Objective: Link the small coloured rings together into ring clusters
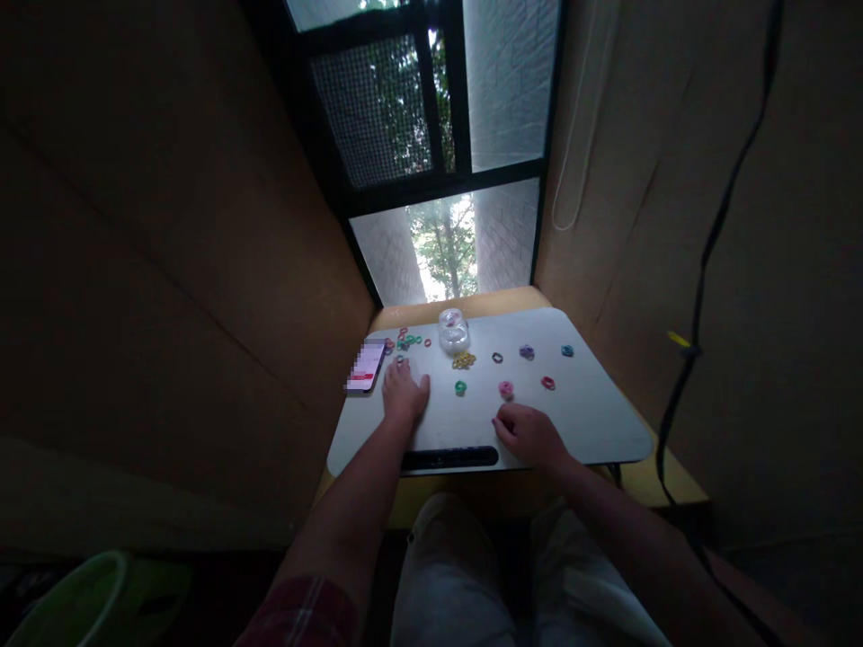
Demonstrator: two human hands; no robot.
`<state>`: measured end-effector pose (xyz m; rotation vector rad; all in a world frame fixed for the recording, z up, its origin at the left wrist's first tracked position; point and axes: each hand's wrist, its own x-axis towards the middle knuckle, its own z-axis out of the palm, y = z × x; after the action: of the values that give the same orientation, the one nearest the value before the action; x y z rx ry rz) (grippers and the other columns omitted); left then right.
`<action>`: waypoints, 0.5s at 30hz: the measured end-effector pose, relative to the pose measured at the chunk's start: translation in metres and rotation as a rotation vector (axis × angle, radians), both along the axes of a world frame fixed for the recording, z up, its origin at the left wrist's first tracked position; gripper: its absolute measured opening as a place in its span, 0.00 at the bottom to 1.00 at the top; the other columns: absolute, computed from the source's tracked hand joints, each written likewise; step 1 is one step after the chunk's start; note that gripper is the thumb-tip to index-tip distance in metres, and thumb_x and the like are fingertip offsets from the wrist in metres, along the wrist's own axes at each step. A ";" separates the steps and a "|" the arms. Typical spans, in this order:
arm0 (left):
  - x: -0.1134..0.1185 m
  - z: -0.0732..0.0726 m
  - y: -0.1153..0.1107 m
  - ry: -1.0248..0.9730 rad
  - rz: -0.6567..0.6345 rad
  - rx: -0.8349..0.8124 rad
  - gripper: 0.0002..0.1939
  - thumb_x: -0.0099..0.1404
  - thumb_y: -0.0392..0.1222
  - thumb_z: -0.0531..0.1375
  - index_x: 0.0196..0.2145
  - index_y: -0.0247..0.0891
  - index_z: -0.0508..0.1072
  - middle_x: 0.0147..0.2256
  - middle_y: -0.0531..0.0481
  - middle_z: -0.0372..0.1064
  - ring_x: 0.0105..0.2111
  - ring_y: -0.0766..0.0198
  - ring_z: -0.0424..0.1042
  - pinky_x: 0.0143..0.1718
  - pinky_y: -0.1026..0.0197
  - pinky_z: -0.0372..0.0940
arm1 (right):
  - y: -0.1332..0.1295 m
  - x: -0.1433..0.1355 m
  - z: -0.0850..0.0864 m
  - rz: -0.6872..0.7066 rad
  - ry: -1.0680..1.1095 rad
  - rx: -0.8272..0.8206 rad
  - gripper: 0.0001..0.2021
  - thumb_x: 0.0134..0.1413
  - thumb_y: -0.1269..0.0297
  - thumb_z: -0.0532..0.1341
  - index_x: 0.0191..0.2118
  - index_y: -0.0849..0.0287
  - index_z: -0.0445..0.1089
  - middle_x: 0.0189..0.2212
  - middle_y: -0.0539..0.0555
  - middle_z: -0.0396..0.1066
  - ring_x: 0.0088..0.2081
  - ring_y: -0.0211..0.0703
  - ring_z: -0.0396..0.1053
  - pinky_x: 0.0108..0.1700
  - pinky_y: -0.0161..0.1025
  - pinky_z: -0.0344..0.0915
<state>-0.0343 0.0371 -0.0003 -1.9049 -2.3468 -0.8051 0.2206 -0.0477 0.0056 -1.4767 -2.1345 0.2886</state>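
My left hand (404, 393) rests on the white folding table with its fingers apart, its fingertips by a small ring just below a mixed group of coloured rings (403, 343). My right hand (528, 432) lies curled near the front edge, below a pink bunch (505, 388); whatever its fingers hold, if anything, is hidden. Between the hands sits a green bunch (460, 387). Yellow rings (464, 360) lie below a clear jar (453, 331). Farther right are a dark ring (497, 357), a purple bunch (527, 351), a red bunch (548, 383) and a blue bunch (567, 350).
A phone (366, 366) lies at the left edge of the white table (593, 415). A black slot (450, 458) runs along its front. A dark cable (701, 270) hangs at the right, and a green tub (101, 602) stands at the lower left.
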 end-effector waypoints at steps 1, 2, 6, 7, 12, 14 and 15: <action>-0.003 0.000 0.004 0.027 0.003 -0.042 0.33 0.60 0.55 0.55 0.60 0.39 0.59 0.64 0.37 0.48 0.63 0.44 0.49 0.61 0.44 0.48 | 0.000 0.000 0.000 -0.003 -0.003 -0.006 0.11 0.56 0.61 0.55 0.26 0.57 0.65 0.24 0.49 0.68 0.27 0.37 0.62 0.31 0.34 0.49; -0.004 0.001 0.007 0.046 0.006 -0.074 0.34 0.60 0.57 0.54 0.60 0.40 0.58 0.65 0.38 0.46 0.63 0.43 0.47 0.61 0.43 0.47 | 0.001 0.000 0.001 -0.006 -0.008 -0.014 0.11 0.57 0.61 0.54 0.26 0.57 0.66 0.24 0.49 0.68 0.27 0.37 0.62 0.31 0.34 0.49; -0.005 0.002 0.020 0.069 0.042 -0.130 0.37 0.60 0.63 0.51 0.61 0.39 0.58 0.65 0.36 0.44 0.64 0.41 0.46 0.61 0.40 0.45 | 0.002 -0.001 0.003 -0.016 -0.025 -0.046 0.11 0.57 0.61 0.54 0.26 0.57 0.66 0.25 0.50 0.69 0.27 0.37 0.63 0.31 0.34 0.49; -0.005 0.002 0.021 0.072 0.050 -0.126 0.37 0.60 0.63 0.51 0.61 0.39 0.58 0.65 0.35 0.46 0.63 0.41 0.46 0.60 0.40 0.45 | 0.003 -0.001 0.003 -0.018 -0.028 -0.049 0.11 0.57 0.60 0.54 0.26 0.57 0.66 0.25 0.50 0.69 0.27 0.37 0.63 0.31 0.34 0.49; -0.003 0.003 0.021 0.073 0.062 -0.050 0.31 0.61 0.58 0.53 0.57 0.37 0.63 0.60 0.36 0.56 0.61 0.43 0.52 0.60 0.43 0.47 | 0.004 -0.002 0.004 -0.032 -0.053 -0.056 0.12 0.57 0.60 0.54 0.26 0.58 0.66 0.25 0.51 0.69 0.27 0.37 0.63 0.31 0.35 0.48; -0.003 0.005 0.020 0.040 0.058 -0.023 0.27 0.61 0.54 0.54 0.54 0.37 0.66 0.57 0.36 0.61 0.59 0.46 0.56 0.59 0.45 0.50 | 0.004 -0.003 0.004 -0.033 -0.061 -0.055 0.12 0.57 0.60 0.54 0.25 0.58 0.66 0.25 0.51 0.69 0.27 0.37 0.62 0.30 0.35 0.48; -0.004 0.005 0.019 0.011 0.051 -0.011 0.24 0.61 0.51 0.55 0.53 0.37 0.67 0.55 0.37 0.63 0.57 0.47 0.59 0.58 0.46 0.51 | 0.004 -0.002 0.004 -0.032 -0.064 -0.051 0.12 0.57 0.61 0.54 0.25 0.58 0.66 0.25 0.51 0.69 0.27 0.37 0.62 0.30 0.35 0.48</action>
<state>-0.0387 0.0558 0.0049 -1.8404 -2.3874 -0.7770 0.2182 -0.0436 0.0101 -1.5667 -2.1661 0.2900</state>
